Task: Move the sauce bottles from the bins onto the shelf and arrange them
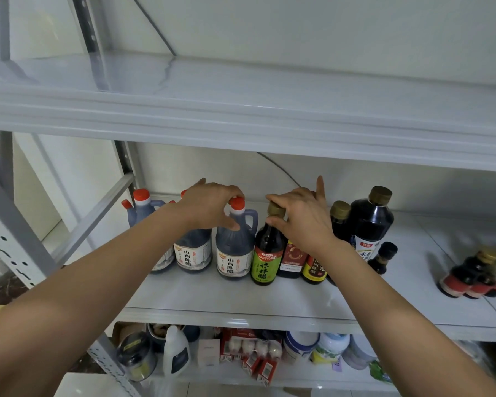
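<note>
Clearly the arranging step is underway: the left hand (209,206) is pinching the red cap of a handled vinegar jug (233,247), while the right hand (301,217) is closing its grip on the gold cap of the green-labelled vinegar bottle (268,253). Both bottles are standing upright, touching, on the middle shelf (241,299). Next, I judge, they need nudging into line with their neighbours.

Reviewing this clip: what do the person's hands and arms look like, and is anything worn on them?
Both arms are bare as far as the frame shows: no sleeves, gloves, watch or bracelets. The left hand and right hand show no rings on the visible fingers, and the nails look short and unpainted.
</note>
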